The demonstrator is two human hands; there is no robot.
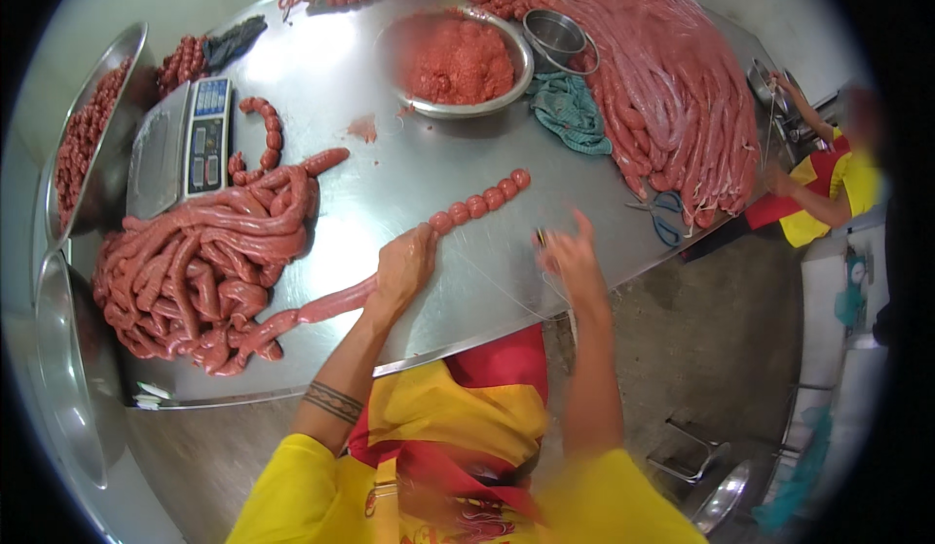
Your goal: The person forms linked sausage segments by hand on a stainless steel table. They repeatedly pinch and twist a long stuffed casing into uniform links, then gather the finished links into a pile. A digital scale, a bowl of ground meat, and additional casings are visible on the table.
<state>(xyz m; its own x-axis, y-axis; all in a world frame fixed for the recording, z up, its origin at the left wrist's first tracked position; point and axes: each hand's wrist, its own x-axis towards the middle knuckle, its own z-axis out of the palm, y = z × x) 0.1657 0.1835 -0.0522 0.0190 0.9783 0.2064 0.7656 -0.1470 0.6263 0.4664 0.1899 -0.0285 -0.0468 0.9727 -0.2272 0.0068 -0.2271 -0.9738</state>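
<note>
Though in left grip (404,263), sausage (476,206) beyond

A digital scale (177,152) toward the left, a teal cloth (571,113) just beside a small metal bowl (555,34).

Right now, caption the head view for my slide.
Left grip around a partly linked sausage, right grip apart from it, at a metal table.

A sausage-making workroom: a broad stainless-steel table (390,184) bears looped pink sausage rope (195,276) at nine o'clock, a flat grey digital scale (195,145) at ten.
</note>
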